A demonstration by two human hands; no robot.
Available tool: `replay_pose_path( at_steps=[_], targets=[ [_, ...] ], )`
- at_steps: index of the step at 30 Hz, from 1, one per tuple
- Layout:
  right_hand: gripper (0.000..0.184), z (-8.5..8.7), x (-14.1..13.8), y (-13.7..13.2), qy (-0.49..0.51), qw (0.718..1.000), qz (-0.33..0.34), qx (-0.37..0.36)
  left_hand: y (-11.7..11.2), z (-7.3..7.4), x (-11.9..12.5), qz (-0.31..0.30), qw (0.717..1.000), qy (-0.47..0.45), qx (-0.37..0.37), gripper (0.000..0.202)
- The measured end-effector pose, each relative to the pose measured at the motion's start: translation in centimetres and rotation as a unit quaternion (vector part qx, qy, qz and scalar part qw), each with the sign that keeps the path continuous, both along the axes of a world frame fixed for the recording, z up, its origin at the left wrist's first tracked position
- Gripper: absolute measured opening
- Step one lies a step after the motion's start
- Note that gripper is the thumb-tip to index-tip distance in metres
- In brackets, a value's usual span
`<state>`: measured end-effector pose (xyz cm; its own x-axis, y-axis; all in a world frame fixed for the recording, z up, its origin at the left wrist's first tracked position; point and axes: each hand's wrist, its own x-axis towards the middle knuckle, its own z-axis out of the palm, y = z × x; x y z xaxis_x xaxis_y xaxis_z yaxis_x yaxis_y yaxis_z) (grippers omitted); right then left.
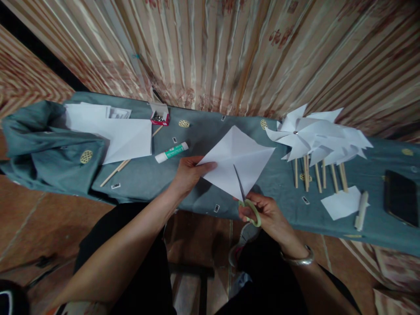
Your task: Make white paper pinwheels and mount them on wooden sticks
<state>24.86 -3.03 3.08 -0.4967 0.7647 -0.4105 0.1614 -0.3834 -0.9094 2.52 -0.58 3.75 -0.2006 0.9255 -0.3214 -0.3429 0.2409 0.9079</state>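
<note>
While the left hand [190,174] is pinching the paper square [238,151], the right hand [267,214] is gripping scissors [253,208], seemingly slitting one corner; the next snip is likely requiring steadiness.

Dim, muted light; the white paper [226,151] looks brightest, the floor [197,240] dark, the curtain [210,57] soft and stretched toward the far corners.

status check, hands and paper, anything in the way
Left hand pinching creased white paper by left corner. Right hand holding scissors, blade over the paper. Glue stick nearby, out of the way.
</note>
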Motion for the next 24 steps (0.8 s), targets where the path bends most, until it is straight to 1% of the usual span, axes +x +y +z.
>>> replay_pose_path(
  at_steps=[5,8,13,16,18,19,21,22,24],
  targets=[
    [0.047,-0.6,0.6,-0.2,0.011,1.000,0.009,-0.019,0.1,-0.1,-0.4,0.006,1.000,0.002,0.017,0.010],
    [0.047,-0.5,1.0,-0.4,0.001,0.999,0.035,-0.030,0.4,-0.2,-1.0,0.025,0.999,0.005,0.033,0.012],
    [0.038,0.8,2.4,-0.2,-0.034,0.992,0.109,-0.059,1.0,-0.3,-2.2,0.063,0.997,0.004,0.047,0.013],
    [0.040,1.8,4.3,0.4,-0.026,0.987,0.140,-0.079,1.3,-0.3,-2.6,0.087,0.995,0.003,0.047,0.016],
    [0.048,2.4,5.6,0.9,0.006,0.992,0.109,-0.057,1.3,-0.4,-2.6,0.088,0.995,0.008,0.049,0.017],
    [0.051,2.6,6.1,1.3,0.020,0.996,0.073,-0.037,1.2,-0.4,-2.6,0.082,0.995,0.012,0.049,0.017],
    [0.051,2.8,6.7,2.0,0.042,0.998,-0.037,0.037,1.0,-0.5,-2.4,0.052,0.997,0.022,0.042,0.017],
    [0.048,2.8,6.8,2.4,0.034,0.992,-0.094,0.080,0.9,-0.6,-2.3,0.032,0.998,0.029,0.034,0.017],
    [0.041,2.7,6.5,3.0,-0.016,0.960,-0.217,0.175,0.6,-0.8,-2.0,-0.012,0.999,0.049,0.010,0.019]
  ],
)
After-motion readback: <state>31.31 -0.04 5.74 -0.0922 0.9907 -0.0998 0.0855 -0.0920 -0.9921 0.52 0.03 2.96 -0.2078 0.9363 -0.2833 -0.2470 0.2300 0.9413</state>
